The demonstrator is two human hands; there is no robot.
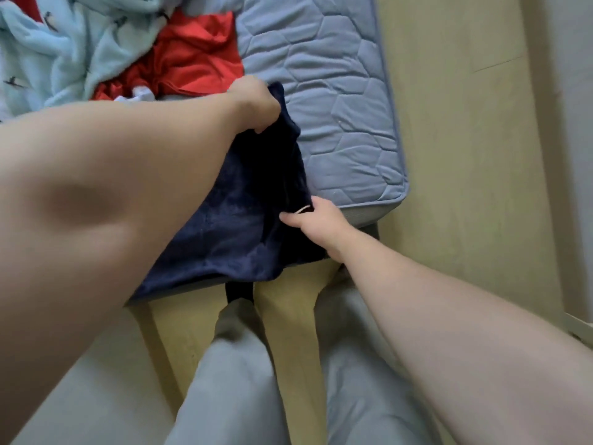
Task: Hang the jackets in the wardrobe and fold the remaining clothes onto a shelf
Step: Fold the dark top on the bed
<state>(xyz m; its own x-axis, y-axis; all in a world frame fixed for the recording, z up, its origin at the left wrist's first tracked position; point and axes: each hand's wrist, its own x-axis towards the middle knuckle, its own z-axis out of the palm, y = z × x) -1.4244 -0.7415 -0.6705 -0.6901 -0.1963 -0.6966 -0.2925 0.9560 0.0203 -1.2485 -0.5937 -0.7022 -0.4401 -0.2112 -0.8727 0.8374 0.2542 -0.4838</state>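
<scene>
A dark navy fleece garment (pixel 244 216) lies spread over the near corner of the bed and hangs past its edge. My left hand (pixel 256 102) grips its far edge, fingers curled into the cloth. At the garment's right edge, close to the mattress corner, my right hand (pixel 309 220) pinches the cloth. My left forearm covers much of the garment's left side.
The blue quilted mattress (pixel 337 91) fills the upper middle. A red garment (pixel 192 56) and a pale blue fleece garment (pixel 64 49) are heaped at the upper left. The beige floor (pixel 465 155) runs along the right. My grey-trousered legs (pixel 231 380) stand at the bed's foot.
</scene>
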